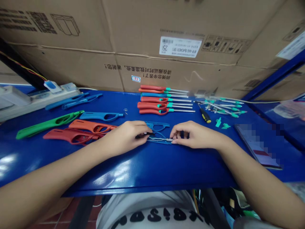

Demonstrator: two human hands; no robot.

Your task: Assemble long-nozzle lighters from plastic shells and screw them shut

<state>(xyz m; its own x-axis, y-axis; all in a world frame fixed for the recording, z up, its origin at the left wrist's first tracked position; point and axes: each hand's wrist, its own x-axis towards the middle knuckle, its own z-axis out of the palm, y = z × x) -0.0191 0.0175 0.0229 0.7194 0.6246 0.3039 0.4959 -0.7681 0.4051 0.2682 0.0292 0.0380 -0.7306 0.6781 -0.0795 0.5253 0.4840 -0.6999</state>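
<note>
A blue lighter shell half (157,126) lies on the blue table (152,165) between my hands, with a thin wire and a small metal part (166,139) across a second blue piece under it. My left hand (127,135) is closed on the left end of that shell and wire. From the right, my right hand (193,135) pinches the small metal part at the wire's end.
Red, green and blue shell halves (78,132) lie at the left. Assembled red and blue lighters (164,100) are rowed at the back. Metal tubes with teal tips (224,106), a yellow-black screwdriver (205,116), a phone (257,144) and a power strip (38,98) sit around. Cardboard boxes (147,44) wall the back.
</note>
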